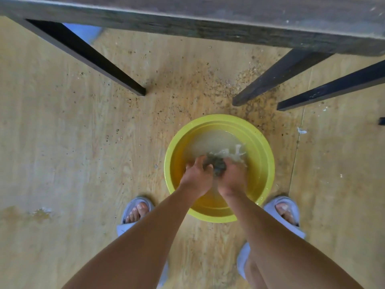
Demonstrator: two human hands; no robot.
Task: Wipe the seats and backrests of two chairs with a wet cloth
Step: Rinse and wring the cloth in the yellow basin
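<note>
Both hands are clenched on one dark, bunched cloth held between them over the water: the left hand grasps its left side, the right hand its right side. The fingertips of both are buried in the wad, and blur and churned water hide how much of the cloth trails below the surface; pale splashes break just beyond the grip. The cloth sits inside a yellow basin of cloudy water standing on the floor, and the forearms cover the basin's near rim. A foot in a pale slipper stands on either side, the right one partly behind the arm. Grit is scattered on the floor past the basin. Beyond it, dark furniture legs rise to a worn wooden edge cut off by the top of the frame; whether that is a chair or a table cannot be told. No writing or labels can be read anywhere.
</note>
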